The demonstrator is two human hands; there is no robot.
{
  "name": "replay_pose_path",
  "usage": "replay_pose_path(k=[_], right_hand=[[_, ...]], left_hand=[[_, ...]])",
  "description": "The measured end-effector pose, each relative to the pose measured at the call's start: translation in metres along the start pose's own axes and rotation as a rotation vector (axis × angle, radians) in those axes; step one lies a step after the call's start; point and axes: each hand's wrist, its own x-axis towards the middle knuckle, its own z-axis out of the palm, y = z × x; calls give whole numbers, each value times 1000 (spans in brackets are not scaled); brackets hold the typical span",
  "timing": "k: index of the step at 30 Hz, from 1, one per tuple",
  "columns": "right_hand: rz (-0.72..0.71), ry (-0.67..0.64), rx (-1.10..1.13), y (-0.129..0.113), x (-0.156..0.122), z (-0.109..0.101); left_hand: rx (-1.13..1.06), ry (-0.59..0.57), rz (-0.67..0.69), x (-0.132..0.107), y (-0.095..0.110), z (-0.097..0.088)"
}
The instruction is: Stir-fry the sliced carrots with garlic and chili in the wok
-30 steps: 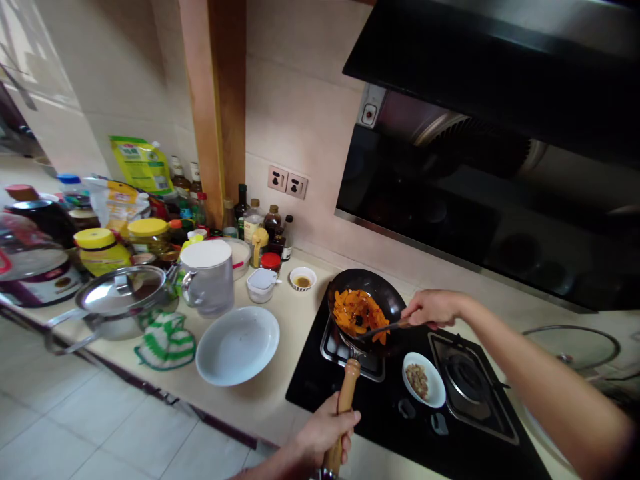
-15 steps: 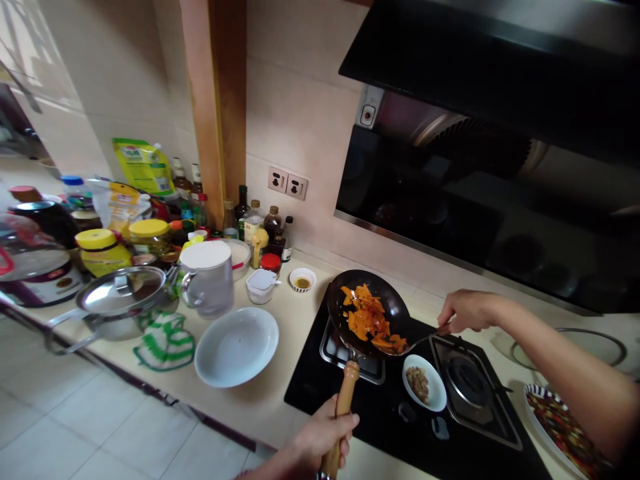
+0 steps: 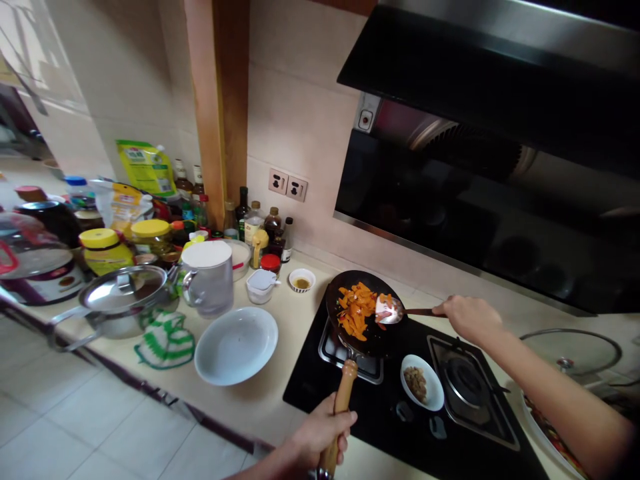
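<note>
A black wok [image 3: 367, 333] holding orange carrot slices [image 3: 354, 311] sits on the left burner of the black gas hob [image 3: 380, 407]. My left hand [image 3: 320, 433] is closed round the wok's wooden handle [image 3: 341, 400] at the counter's front edge. My right hand [image 3: 467, 317] grips a metal spatula [image 3: 395, 311], whose blade rests inside the wok to the right of the carrots.
A small white bowl of minced bits [image 3: 421, 381] lies on the hob between the burners. An empty white plate [image 3: 236, 345], a white pitcher [image 3: 209, 277], a lidded steel pan [image 3: 120, 300] and several jars and bottles crowd the counter to the left. A glass lid [image 3: 575, 350] sits far right.
The spatula has swung from the wok's front right edge up into the wok, pushing the carrots toward the left side. My left hand keeps its hold on the handle.
</note>
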Motion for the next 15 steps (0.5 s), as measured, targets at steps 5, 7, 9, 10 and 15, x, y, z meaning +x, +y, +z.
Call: replay_pose_path(k=[5,7,9,10,15], right_hand=[[-14,-21,-64,-16,26,11],[-48,28,-55,-32,27,17],[-84,80,-55,-40,21,17],[-92,97,-50,-40,17,15],[-86,-76,129,-13,4,-25]], left_hand=[[11,5,3,-1,1,0],[12,3,6,0,0,0],[14,-1,5,1,-2,0],[15,-4,4,2,-2,0],[14,-15,-3,2,-1,0]])
